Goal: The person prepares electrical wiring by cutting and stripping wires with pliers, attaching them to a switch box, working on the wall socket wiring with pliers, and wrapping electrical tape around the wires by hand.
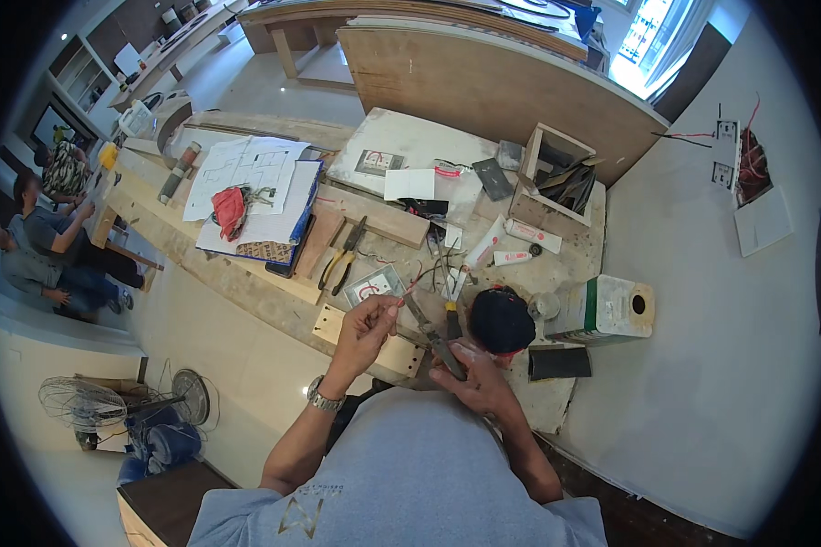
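Note:
My left hand (367, 333), with a watch on its wrist, pinches a thin red wire (417, 279) between thumb and fingertips. Lying diagonally in my right hand (480, 378) is a long, slim tool (434, 335) with a dark grip; its exact kind is unclear. The tool's front end comes close to the wire at my left fingertips, and I cannot tell whether they touch. Beyond my left hand lies a clear-edged square plate (374, 285) with a red mark. A yellow-and-black screwdriver (452, 317) and a dark cap (502, 319) are beside the tool.
Yellow-handled pliers (344, 257) and papers (244, 178) lie left on the worktable. White tubes (531, 235), a wooden box (556, 178) and a metal can (607, 310) stand right, near a wall with an opened wire box (753, 169). A fan (82, 404) and people (46, 237) are at left.

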Available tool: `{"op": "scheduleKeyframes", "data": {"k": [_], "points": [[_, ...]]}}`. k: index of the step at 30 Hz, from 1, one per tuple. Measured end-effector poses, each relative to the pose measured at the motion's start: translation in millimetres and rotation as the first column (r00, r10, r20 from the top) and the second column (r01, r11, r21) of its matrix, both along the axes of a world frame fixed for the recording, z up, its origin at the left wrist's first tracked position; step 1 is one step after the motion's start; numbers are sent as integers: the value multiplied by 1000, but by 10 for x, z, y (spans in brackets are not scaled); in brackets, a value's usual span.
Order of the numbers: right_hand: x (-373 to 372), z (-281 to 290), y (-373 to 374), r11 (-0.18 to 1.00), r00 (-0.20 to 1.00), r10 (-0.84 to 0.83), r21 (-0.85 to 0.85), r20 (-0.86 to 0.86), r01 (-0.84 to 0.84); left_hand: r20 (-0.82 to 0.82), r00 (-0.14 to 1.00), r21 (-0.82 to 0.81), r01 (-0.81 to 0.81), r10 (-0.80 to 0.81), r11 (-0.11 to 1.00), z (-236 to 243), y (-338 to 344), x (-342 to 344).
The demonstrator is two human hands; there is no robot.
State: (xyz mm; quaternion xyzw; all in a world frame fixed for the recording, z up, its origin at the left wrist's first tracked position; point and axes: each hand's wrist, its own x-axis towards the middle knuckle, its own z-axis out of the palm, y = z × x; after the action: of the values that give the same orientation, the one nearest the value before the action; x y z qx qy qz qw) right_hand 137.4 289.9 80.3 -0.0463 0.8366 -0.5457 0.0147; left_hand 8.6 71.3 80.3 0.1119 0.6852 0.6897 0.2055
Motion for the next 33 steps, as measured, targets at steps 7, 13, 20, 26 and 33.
{"op": "scheduleKeyframes", "data": {"k": [7,13,20,26,33], "points": [[-6,66,-8,999,998,-28,21,48,27,-23,1000,-22,18,-18,1000,31,12,-38],[9,-8,7,993,1000,-20,115,21,17,-35,998,-76,53,-56,996,33,-15,-65],[33,64,-22,1000,996,-28,17,81,27,-63,994,-84,85,-90,993,36,-31,-64],[57,-63,-56,999,996,-46,-18,77,48,-49,995,-95,80,-85,992,16,-42,-74],[32,10,-50,999,997,-30,-10,75,31,-54,993,-115,97,-103,989,-22,-71,-88]]}}
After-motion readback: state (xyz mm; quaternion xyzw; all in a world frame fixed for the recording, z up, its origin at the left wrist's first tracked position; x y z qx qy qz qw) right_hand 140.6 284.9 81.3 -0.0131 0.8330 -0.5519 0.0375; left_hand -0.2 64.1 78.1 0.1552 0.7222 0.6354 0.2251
